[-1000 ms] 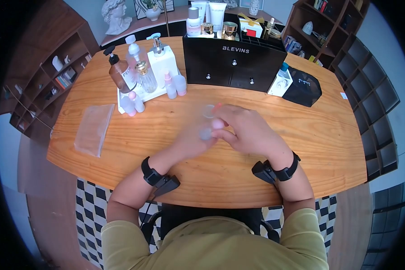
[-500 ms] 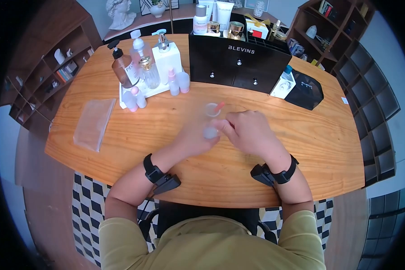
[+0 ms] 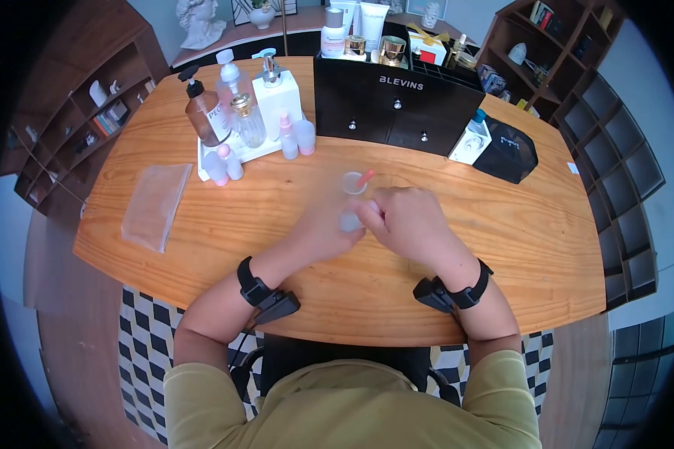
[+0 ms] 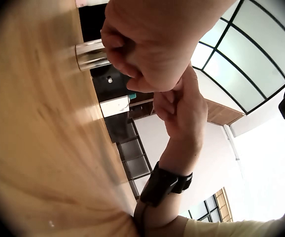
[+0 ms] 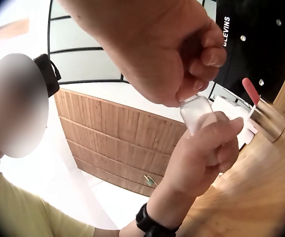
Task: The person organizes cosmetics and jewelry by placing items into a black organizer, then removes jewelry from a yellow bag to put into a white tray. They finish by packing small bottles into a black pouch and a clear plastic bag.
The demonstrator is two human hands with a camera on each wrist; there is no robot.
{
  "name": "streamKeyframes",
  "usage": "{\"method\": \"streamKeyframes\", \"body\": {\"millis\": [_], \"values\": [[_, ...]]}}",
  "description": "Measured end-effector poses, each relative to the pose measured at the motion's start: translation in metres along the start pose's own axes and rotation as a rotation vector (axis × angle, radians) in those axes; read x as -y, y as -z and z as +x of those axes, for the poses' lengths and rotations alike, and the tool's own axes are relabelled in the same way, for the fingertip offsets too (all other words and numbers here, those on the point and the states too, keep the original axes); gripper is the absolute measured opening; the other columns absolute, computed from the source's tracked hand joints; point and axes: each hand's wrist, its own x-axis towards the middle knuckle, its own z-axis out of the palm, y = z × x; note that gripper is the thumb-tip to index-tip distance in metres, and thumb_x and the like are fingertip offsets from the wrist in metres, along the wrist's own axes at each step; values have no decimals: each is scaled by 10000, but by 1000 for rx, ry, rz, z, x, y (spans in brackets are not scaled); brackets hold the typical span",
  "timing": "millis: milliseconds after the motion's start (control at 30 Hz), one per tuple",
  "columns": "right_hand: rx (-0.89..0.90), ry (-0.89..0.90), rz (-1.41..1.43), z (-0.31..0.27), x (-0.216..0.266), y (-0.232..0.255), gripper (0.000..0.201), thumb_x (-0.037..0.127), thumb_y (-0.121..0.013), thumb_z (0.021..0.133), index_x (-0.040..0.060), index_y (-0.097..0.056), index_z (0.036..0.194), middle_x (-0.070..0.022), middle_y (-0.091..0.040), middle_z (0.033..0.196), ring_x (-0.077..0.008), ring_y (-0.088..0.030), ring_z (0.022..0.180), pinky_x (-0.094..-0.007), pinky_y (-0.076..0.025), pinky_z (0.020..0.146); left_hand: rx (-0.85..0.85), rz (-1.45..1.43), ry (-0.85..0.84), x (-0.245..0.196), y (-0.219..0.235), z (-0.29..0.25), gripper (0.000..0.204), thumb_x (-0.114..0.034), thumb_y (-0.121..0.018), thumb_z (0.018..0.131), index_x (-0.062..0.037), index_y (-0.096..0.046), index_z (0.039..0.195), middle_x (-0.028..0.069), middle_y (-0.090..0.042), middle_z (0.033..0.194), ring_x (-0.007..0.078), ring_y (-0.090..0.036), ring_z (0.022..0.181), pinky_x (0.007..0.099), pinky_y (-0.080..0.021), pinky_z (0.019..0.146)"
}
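My left hand [image 3: 318, 228] grips a small translucent bottle [image 5: 196, 114] above the table, its fingers wrapped round the body. At the top of that bottle, my right hand [image 3: 412, 221] pinches the cap with curled fingers, which hide the cap. Both hands meet there, as the left wrist view also shows, with the right hand [image 4: 184, 116] behind the left one. Just beyond the hands stands a short silver cup [image 5: 269, 123] with a pink stick [image 5: 251, 91] leaning out of it.
A white tray [image 3: 206, 166] with several pump and small bottles stands back left. A clear pouch [image 3: 156, 208] lies at the left. At the back is a black drawer box [image 3: 397, 112] bearing cosmetics, with a white box [image 3: 470, 141] and black bag [image 3: 507, 152] beside it.
A second ago the right hand held a pink cap beside the bottle, its fingers near the cup. It has since moved onto the bottle's top, and its fingers have shifted slightly there.
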Motion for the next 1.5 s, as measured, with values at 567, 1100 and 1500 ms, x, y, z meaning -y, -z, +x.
{"method": "streamKeyframes", "body": {"millis": [567,1100,1500], "values": [[155,24,29,-3,-8,17,241,279,-646,868,63,-572,945,-144,-630,784,-361,-602,695,-398,-463,607,141,-166,62,15,-9,0,149,-157,-702,816,-73,-684,938,0,-651,779,66,-572,711,250,-458,656],[71,-162,203,19,-62,-15,201,195,-704,794,37,-630,894,-148,-657,828,-322,-636,780,-406,-481,669,-233,-228,252,28,20,16,260,-247,-605,905,-49,-548,1065,35,-594,835,118,-571,723,258,-465,637],[-11,-212,520,31,-74,-49,289,248,-718,819,31,-652,998,-84,-644,741,-185,-622,671,-311,-474,608,-174,-78,161,79,20,27,331,-294,-686,866,-29,-613,1050,-1,-553,777,98,-482,700,249,-404,620]]}}
